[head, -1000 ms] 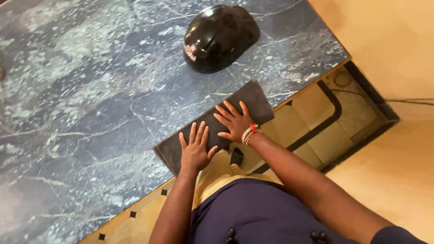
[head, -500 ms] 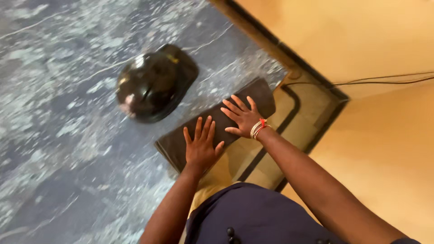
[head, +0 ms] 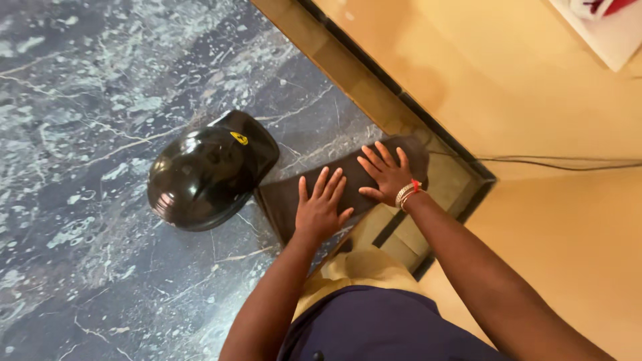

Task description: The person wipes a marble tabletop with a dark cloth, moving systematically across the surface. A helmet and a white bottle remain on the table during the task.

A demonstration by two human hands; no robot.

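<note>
A: Two hands lie flat on one folded dark cloth [head: 348,180]. The left hand [head: 319,210] presses the nearer, lower end; the right hand [head: 386,174] presses the far end, by the corner.

B: Do they grasp it?

A: No. Both palms are down with the fingers spread wide, and nothing is pinched or lifted. The cloth sits under the palms, not in front of them.

B: And its long axis?

A: It runs from lower left to upper right, along the counter's edge. The hands are set one behind the other on that line, so neither is nearer; each has its own end.

B: What is beside it?

A: A glossy black helmet [head: 210,170], just left of the cloth, touching it or nearly so.

B: The surface?

A: A dark blue marbled counter [head: 80,100], hard and smooth. The cloth's far end reaches the counter's edge. Below the edge is a tan tiled floor [head: 568,220] with a thin cable [head: 568,160] across it.
</note>
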